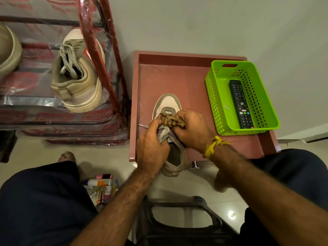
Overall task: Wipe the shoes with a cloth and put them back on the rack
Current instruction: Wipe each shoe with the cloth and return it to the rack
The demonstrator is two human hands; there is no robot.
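A beige and white sneaker (167, 102) lies on the reddish table (177, 79), toe pointing away, heel hanging over the near edge. My left hand (152, 148) grips its side and the grey laces at mid-shoe. My right hand (192, 129) holds a brown checked cloth (171, 119) bunched against the tongue area. A matching sneaker (78, 77) stands on the red shoe rack (106, 55) at the left, heel toward me. Part of another pale shoe (8, 50) shows at the rack's far left.
A green plastic basket (221, 103) with a black remote (241, 103) sits on the table's right side. Bottles and tubes (101, 183) lie on the tiled floor between my knees. A dark chair frame (177, 206) is below the table edge.
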